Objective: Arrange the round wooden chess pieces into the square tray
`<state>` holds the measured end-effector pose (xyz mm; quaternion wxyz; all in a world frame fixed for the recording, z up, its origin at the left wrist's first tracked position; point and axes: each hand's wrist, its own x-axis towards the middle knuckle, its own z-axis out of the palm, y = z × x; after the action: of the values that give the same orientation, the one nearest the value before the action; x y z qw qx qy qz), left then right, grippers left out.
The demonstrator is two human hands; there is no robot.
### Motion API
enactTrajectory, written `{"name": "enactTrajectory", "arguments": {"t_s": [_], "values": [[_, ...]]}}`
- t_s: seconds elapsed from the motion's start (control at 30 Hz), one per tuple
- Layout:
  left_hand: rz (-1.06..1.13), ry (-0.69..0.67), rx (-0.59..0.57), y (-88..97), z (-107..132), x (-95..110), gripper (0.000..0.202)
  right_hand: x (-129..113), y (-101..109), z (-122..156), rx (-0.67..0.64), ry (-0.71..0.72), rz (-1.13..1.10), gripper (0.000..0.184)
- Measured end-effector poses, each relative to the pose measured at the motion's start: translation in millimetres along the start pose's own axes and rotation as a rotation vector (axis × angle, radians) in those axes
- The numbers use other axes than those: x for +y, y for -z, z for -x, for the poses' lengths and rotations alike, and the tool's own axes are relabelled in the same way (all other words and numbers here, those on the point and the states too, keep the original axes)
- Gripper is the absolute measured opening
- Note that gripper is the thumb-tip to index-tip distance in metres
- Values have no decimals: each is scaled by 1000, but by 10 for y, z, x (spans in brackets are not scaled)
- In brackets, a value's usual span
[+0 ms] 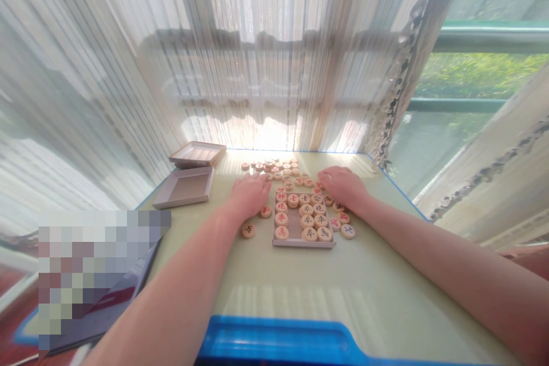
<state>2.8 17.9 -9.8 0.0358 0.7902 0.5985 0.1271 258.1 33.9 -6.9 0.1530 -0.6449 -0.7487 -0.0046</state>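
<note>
A shallow box tray [294, 243] lies on the table with several round wooden xiangqi pieces in it. Red-marked xiangqi pieces [281, 219] form its left column, and black-marked xiangqi pieces [307, 221] stand at its right. Bare floor shows between them. My left hand [250, 194] rests left of the tray, fingers stretched forward beside loose pieces. On the other side, my right hand [344, 186] reaches in palm down, its fingertips close to a red-marked piece [317, 190] at the tray's far right corner. I make out no piece held in either hand; the undersides are hidden.
More loose pieces [286, 166] are scattered beyond the tray, and others [347, 231] lie to its right. An open box lid [184, 187] and another box [198, 152] sit at the far left. A blue edge [274, 334] borders the near side; curtains [266, 68] hang behind.
</note>
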Motion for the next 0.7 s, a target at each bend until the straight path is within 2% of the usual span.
{"name": "enactTrajectory", "arguments": {"t_s": [0.13, 0.27, 0.43, 0.57, 0.7], "values": [[14, -15, 27, 30, 11, 7, 43, 5, 81, -1, 49, -82, -11, 49], [70, -42, 49, 68, 11, 15, 41, 93, 220, -32, 111, -140, 21, 41], [111, -83, 74, 102, 25, 39, 39, 169, 306, -62, -20, -240, 157, 38], [122, -98, 94, 102, 26, 49, 37, 81, 267, -24, -47, -172, 136, 38], [166, -87, 123, 93, 17, 32, 37, -17, 241, 38, 37, -112, 67, 35]]}}
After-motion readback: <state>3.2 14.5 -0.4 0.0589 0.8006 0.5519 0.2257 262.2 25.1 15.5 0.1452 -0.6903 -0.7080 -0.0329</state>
